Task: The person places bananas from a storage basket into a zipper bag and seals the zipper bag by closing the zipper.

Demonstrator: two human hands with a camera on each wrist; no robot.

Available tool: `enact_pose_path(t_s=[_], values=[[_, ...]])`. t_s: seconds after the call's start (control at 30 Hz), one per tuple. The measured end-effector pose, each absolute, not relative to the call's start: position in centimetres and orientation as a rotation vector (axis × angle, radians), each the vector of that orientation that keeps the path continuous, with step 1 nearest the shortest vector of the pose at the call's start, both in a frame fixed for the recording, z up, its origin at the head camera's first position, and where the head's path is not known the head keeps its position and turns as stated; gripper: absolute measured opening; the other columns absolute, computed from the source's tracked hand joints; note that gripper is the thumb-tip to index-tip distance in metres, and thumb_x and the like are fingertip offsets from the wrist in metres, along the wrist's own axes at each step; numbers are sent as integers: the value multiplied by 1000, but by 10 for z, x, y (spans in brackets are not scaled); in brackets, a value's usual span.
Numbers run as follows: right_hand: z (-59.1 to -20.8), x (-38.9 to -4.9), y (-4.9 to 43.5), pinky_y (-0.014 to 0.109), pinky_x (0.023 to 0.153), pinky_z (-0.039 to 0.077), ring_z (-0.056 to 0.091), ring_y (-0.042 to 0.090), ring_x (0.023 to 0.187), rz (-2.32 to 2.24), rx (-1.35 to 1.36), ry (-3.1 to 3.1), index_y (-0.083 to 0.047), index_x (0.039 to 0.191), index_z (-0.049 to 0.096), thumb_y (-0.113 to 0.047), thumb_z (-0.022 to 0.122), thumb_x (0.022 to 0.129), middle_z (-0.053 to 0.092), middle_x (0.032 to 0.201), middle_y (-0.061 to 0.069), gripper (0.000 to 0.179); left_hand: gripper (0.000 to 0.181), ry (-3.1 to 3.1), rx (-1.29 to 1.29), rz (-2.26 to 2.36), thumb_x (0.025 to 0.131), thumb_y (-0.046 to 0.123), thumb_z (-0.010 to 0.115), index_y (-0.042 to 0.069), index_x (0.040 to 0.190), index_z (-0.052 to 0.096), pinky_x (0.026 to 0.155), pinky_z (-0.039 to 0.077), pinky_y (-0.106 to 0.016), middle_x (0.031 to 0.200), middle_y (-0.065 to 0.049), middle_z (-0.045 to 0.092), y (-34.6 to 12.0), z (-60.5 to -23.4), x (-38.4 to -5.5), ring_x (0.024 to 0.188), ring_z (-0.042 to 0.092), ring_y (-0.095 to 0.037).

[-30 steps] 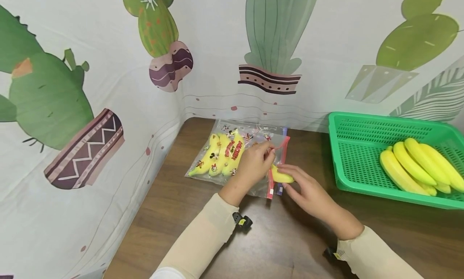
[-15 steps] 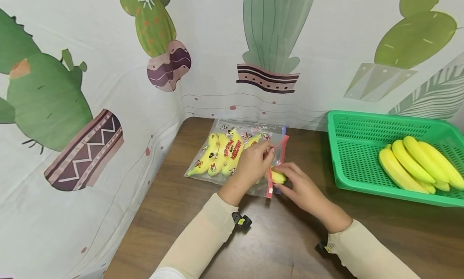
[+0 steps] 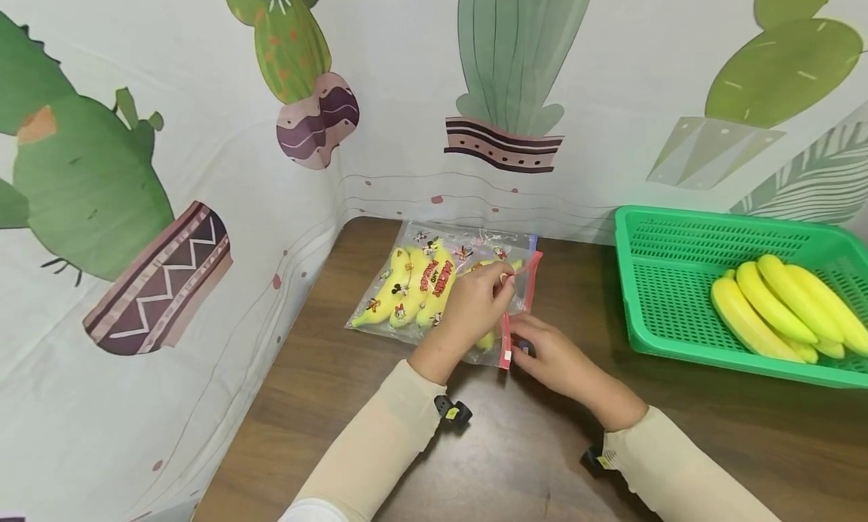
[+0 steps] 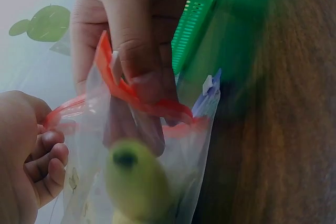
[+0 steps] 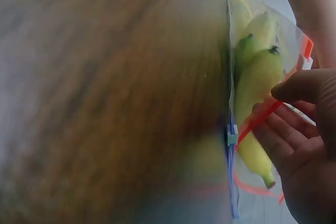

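A clear zip bag (image 3: pixel 506 350) with cartoon prints and a red-and-blue zip edge lies on the table, several yellow bananas (image 3: pixel 401 290) inside. My left hand (image 3: pixel 475 302) pinches the red edge of its mouth. At the opening is my right hand (image 3: pixel 554 356), its fingers reaching past the red strip into the bag and the thumb outside, as the left wrist view shows. Just beyond those fingers a banana (image 4: pixel 137 184) sits within the bag, dark tip toward the mouth. Thumb and fingers stand apart in the right wrist view, around the red strip (image 5: pixel 262 115).
To the right stands a green perforated basket (image 3: pixel 625 303) holding several more bananas (image 3: pixel 773 305). A cactus-print cloth (image 3: pixel 400 130) hangs behind and left of the brown wooden table (image 3: pixel 515 447). Each wrist wears a small black camera (image 3: pixel 453 412).
The right hand has moved left to the bag's mouth, pushing the banana from half outside to fully inside, and has let go of it. The left hand keeps its place at the red edge.
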State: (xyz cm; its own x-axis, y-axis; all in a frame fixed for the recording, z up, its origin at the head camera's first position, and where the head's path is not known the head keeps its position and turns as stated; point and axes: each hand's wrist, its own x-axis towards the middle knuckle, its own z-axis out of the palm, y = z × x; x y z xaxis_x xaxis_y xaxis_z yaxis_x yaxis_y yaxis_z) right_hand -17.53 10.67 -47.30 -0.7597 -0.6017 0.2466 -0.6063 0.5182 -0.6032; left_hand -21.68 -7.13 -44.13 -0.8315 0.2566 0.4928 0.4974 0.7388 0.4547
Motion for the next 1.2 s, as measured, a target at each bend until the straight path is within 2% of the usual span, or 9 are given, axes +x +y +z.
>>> enact_pose_path(t_s=[0.3,0.47,0.57,0.67,0.77,0.9,1.0,1.1,1.2], values=[[-470,-175,106,49,101,52,65,26,118,1124,1075,-2794,-8,122,69,-4,70,89,69,125,8,33,18,-2602,-583,-803,99,22,59,13,108,71,56,39,-15,75,5,66,-70,-441,-217,62,53,-5],[-469,-176,107,49,100,52,66,24,116,1174,1066,-2802,-12,111,71,-5,73,89,71,122,5,23,23,-2699,-612,-808,102,30,55,16,112,71,57,42,-18,77,5,65,-70,-440,-215,64,54,-7],[-469,-176,107,47,98,53,66,22,111,1181,1076,-2792,-15,106,71,-4,73,89,72,116,2,20,31,-2786,-647,-777,105,34,48,18,117,72,69,53,-25,91,4,73,-69,-441,-215,76,64,-10],[-468,-175,107,44,96,54,67,19,108,1182,1068,-2785,-16,103,70,-3,73,88,72,111,0,19,39,-2883,-689,-725,108,33,39,16,126,70,85,57,-32,107,0,75,-68,-443,-215,95,70,-15],[-469,-174,108,43,94,55,67,17,104,1188,1054,-2772,-17,100,70,-3,73,88,72,107,-4,18,43,-2948,-706,-712,110,30,33,14,135,65,97,55,-35,121,-3,72,-66,-445,-214,113,69,-19],[-468,-173,107,43,92,55,67,16,102,1194,1046,-2730,-19,98,71,-7,75,88,72,104,-6,17,43,-2939,-677,-726,109,28,35,15,145,56,105,51,-37,140,-5,63,-67,-444,-214,128,62,-22],[-466,-173,107,43,91,55,68,17,101,1197,1024,-2700,-20,99,71,-9,76,88,72,103,-6,16,40,-2902,-649,-733,107,27,41,16,141,59,101,53,-37,136,-4,65,-69,-439,-213,123,64,-21],[-464,-174,106,45,90,56,68,20,100,1213,998,-2681,-18,101,72,-9,76,88,72,104,-4,16,36,-2860,-621,-763,104,27,47,14,135,62,89,56,-33,122,-3,68,-73,-431,-211,105,67,-17],[-462,-175,105,47,89,56,68,23,100,1244,984,-2658,-17,102,72,-8,76,89,71,105,-3,17,31,-2827,-599,-822,103,26,49,13,127,64,75,54,-25,110,0,67,-79,-423,-208,90,63,-11]])
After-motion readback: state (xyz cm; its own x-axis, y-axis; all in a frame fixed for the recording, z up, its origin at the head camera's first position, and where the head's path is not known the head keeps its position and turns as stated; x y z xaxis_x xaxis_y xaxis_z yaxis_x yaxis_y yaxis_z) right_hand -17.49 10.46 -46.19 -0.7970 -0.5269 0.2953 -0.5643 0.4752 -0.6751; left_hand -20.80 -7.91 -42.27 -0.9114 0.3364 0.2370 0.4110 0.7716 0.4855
